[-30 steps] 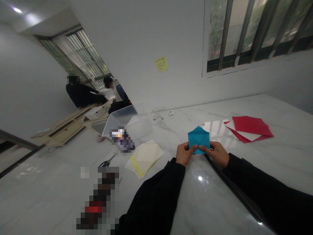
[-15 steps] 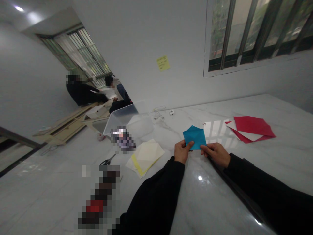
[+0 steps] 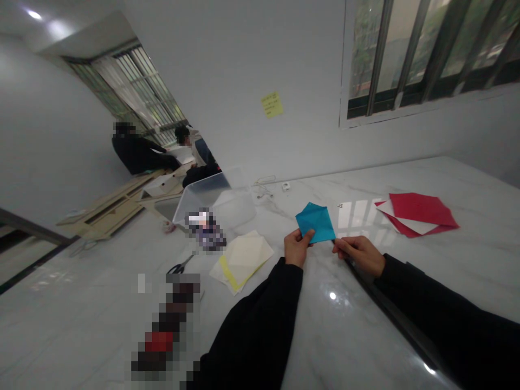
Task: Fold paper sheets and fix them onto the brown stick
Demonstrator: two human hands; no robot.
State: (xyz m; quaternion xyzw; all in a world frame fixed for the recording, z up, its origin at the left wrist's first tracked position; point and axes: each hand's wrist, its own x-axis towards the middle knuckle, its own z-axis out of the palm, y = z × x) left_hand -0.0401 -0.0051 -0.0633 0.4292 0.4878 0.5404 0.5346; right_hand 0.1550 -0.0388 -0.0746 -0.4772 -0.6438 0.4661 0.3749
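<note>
Nearest, two black sleeves: the left sleeve (image 3: 252, 330) rising from the bottom centre of the frame, the right sleeve (image 3: 439, 303) from the lower right. At their ends, the left hand (image 3: 298, 248), fingers curled and thumb pressed on the lower left edge of a small square of teal-blue folded paper (image 3: 316, 222), and the right hand (image 3: 359, 255), thumb and forefinger closed in a pinch on the paper's lower corner. Paper gripped between both hands, tilted diamond-wise, just above a glossy white marble table (image 3: 101, 325), right of the frame's centre.

Left of the hands, a pale cream paper sheet (image 3: 244, 260) lying over a yellow paper sheet (image 3: 226, 274), and just beside them, black-handled scissors (image 3: 179, 266). Lower left of those, a tall pixelated object (image 3: 166, 330), perhaps a bottle with a red band, too blurred to tell. Right of the hands, a red paper sheet (image 3: 418, 210) over a white paper sheet (image 3: 406, 226).

Farther off, a tilted clear plastic box (image 3: 215, 206) behind a pixelated packet (image 3: 206, 230); near the wall, a white power socket (image 3: 286, 186) and a thin cable (image 3: 264, 184). Above, a yellow sticky note (image 3: 272, 105) on the white wall and a barred window (image 3: 422, 54) at upper right. Upper left, two people in dark clothes (image 3: 138, 154) beside pale wooden boards (image 3: 114, 206), below a second barred window (image 3: 130, 86).
</note>
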